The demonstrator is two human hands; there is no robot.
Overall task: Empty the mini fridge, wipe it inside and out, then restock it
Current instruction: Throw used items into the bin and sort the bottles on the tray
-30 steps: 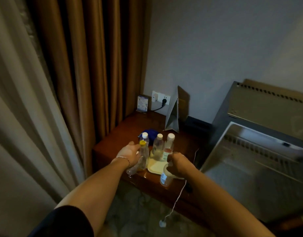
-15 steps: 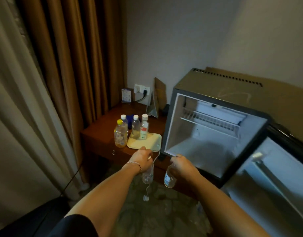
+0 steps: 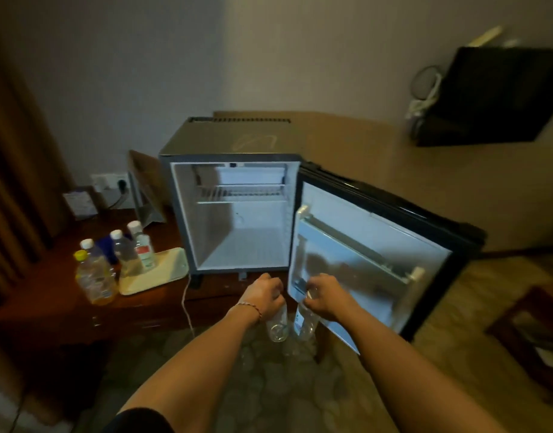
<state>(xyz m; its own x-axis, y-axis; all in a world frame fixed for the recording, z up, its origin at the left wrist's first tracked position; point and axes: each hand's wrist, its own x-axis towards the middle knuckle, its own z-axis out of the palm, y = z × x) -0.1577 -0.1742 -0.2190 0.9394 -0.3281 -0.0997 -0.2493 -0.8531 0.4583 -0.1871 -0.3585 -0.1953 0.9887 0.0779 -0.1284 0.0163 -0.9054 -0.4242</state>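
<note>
The fridge has a dull grey metal-look shell and a smooth white plastic lining — its shelf is thin wire. The bottles are clear glossy plastic. The table is dark polished wood; the tray is smooth cream plastic.

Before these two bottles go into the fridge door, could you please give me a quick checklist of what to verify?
1. Left hand grips a clear bottle by its top: ok.
2. Right hand grips the labelled bottle by its top: ok.
3. Mini fridge door is wide open: ok.
4. Door rack has room behind its rail: ok, nothing seen in it.
5. Fridge interior is empty, wire shelf in place: ok.
6. Bottle caps are tight: cannot tell, the hands cover them.
</note>
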